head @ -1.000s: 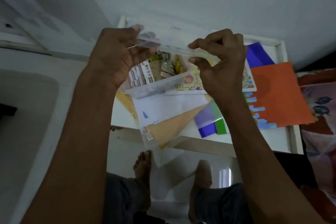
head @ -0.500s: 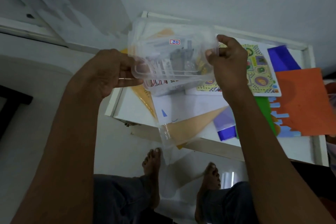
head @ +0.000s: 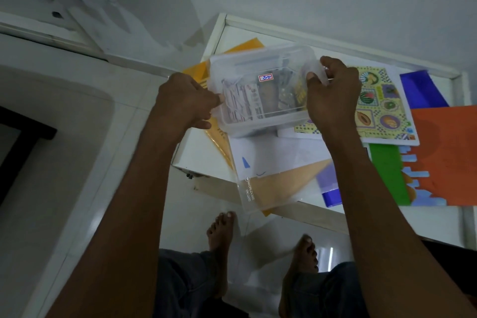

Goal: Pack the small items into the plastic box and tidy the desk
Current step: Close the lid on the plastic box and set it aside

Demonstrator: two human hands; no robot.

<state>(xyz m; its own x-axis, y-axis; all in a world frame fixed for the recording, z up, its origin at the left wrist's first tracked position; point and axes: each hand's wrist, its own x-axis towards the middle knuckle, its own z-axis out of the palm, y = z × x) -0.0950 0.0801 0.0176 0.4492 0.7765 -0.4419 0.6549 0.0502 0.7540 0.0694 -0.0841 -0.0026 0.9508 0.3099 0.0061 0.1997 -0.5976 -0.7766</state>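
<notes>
The small items are inside the plastic box, and its lid looks on, maybe not clicked shut. The left hand pinches the left end and the right hand grips the right latch. Colored papers lie all over the desk.

Both bare forearms reach forward and upward, side by side. The left hand curls its fingers around the box's left end; the right hand pinches the right end, thumb on top.
</notes>
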